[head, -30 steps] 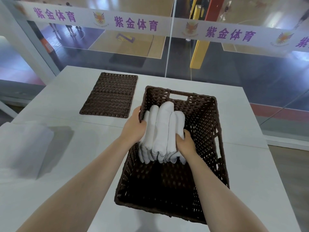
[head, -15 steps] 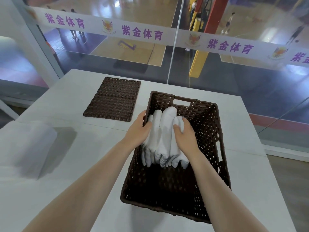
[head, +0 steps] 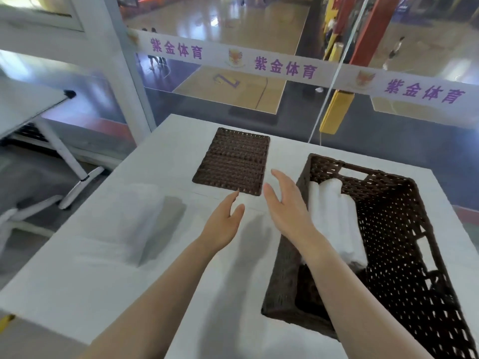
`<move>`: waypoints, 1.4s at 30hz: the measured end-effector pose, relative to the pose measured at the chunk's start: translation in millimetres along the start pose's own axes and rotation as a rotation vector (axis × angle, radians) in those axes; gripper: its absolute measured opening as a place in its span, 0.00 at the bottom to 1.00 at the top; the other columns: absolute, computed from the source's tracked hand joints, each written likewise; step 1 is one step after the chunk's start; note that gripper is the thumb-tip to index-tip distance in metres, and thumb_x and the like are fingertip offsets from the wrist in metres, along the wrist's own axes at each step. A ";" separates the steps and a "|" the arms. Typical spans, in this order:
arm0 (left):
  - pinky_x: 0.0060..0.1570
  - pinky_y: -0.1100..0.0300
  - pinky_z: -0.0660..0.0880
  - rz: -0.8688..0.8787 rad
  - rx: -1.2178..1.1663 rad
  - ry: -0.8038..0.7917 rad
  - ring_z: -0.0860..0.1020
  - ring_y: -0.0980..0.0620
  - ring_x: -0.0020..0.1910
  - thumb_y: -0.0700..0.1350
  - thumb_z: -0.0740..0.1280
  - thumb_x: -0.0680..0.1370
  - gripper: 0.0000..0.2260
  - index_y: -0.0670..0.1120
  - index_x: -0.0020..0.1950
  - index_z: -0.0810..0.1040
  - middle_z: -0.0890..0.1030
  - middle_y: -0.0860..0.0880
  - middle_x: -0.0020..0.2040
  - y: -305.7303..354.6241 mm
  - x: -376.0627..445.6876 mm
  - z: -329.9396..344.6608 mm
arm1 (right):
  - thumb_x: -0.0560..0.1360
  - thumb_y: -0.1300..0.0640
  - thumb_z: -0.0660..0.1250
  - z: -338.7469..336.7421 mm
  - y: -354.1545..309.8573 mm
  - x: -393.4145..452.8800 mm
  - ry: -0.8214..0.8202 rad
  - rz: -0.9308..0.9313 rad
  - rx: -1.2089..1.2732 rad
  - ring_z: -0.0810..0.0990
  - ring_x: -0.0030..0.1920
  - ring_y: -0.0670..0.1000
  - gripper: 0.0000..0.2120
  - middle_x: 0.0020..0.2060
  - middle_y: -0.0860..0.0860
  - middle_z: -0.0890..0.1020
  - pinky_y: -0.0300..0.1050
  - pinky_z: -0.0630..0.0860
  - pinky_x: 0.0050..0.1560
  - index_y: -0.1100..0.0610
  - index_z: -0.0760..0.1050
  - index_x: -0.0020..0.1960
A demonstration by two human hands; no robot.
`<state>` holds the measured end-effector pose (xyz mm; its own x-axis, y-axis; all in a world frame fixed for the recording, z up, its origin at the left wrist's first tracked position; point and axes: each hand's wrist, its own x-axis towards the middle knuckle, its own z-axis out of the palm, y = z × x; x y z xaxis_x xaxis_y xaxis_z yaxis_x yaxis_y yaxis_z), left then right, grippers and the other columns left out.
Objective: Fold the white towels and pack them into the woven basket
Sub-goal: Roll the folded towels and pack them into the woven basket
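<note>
Both hands hover empty over the worktop [head: 77,286] at the frame's centre, the left hand [head: 225,224] and right hand [head: 287,207] with fingers loosely spread and grasping nothing. Just right of them the woven basket [head: 404,294] already holds a row of folded white towels [head: 334,216] along its left wall. Toward the left of the frame lies a blurred pile of white towels [head: 134,218], so the packing seems partly done, and the flat woven lid [head: 233,160] lies beyond the fingertips.

Single head view, angled forward and down, close over table [head: 77,275]
</note>
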<state>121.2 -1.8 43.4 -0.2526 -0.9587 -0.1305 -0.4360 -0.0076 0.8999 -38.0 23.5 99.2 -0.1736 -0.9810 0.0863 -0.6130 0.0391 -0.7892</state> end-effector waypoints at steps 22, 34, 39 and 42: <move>0.75 0.42 0.48 -0.158 0.633 0.209 0.51 0.43 0.79 0.60 0.47 0.78 0.28 0.58 0.78 0.57 0.55 0.51 0.80 -194.1 -7.4 -232.6 | 0.82 0.49 0.56 319.7 -52.3 10.4 -0.566 0.706 0.586 0.76 0.61 0.54 0.12 0.62 0.51 0.75 0.49 0.73 0.65 0.49 0.68 0.64; 0.76 0.43 0.51 -0.176 0.461 0.237 0.51 0.48 0.79 0.65 0.46 0.75 0.36 0.50 0.80 0.56 0.55 0.51 0.80 -227.4 1.9 -245.6 | 0.80 0.59 0.58 350.5 -71.7 22.9 -0.521 0.879 0.876 0.82 0.50 0.59 0.11 0.49 0.57 0.83 0.49 0.80 0.48 0.60 0.78 0.54; 0.77 0.52 0.48 -0.177 0.274 0.228 0.51 0.52 0.79 0.61 0.51 0.76 0.33 0.49 0.79 0.57 0.56 0.51 0.79 -215.3 6.0 -257.4 | 0.79 0.66 0.53 360.2 -80.6 27.8 -0.484 0.875 0.920 0.81 0.53 0.58 0.16 0.52 0.58 0.83 0.49 0.80 0.50 0.62 0.78 0.58; 0.76 0.56 0.49 -0.174 0.144 0.218 0.53 0.56 0.78 0.54 0.56 0.81 0.26 0.53 0.79 0.58 0.58 0.54 0.79 -204.4 1.1 -272.4 | 0.77 0.70 0.51 364.2 -82.0 29.9 -0.534 0.801 0.910 0.83 0.43 0.49 0.19 0.46 0.54 0.84 0.43 0.79 0.43 0.61 0.78 0.56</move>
<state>445.4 -78.7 -27.4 0.0207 -0.9851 -0.1708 -0.5782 -0.1512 0.8017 287.8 -78.2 -54.9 0.2084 -0.7083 -0.6744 0.2844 0.7036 -0.6511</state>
